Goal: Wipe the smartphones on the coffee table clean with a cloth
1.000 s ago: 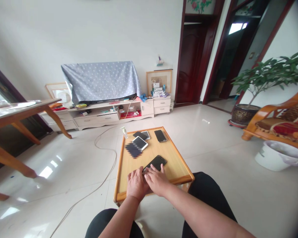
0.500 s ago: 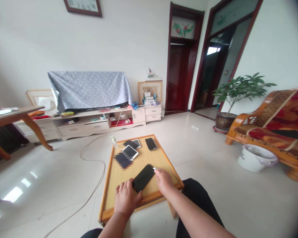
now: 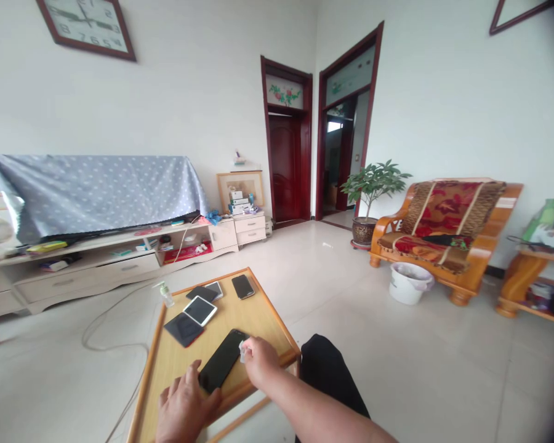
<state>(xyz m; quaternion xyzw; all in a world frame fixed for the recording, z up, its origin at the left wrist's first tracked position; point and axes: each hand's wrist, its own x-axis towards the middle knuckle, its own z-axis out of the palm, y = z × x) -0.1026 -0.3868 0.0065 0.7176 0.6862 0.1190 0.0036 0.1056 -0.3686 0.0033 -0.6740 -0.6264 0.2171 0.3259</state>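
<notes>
A black smartphone (image 3: 222, 362) lies flat, at a slant, near the front edge of the wooden table (image 3: 240, 318). My left hand (image 3: 183, 400) holds its near left end, thumb along the lower edge and forefinger against the left side. At the phone's far right corner, my right hand (image 3: 261, 362) is closed in a pinch on a small crumpled white wipe (image 3: 243, 352). Beyond the phone lie a dark tablet (image 3: 183, 329), a white-framed tablet (image 3: 200, 311) and another dark device (image 3: 201, 293), partly overlapping. A second phone (image 3: 243, 287) rests near the back right edge.
A clear pump bottle (image 3: 166, 295) stands at the table's back left corner. A cable (image 3: 115, 347) runs over the floor on the left. To the right are a white bucket (image 3: 407, 286), a wooden armchair (image 3: 443, 227) and a potted plant (image 3: 365, 231).
The view has swung to the right, so the table sits further left. My right hand is still at the phone's corner, with more of the white wipe showing. My left hand stays at the near end.
</notes>
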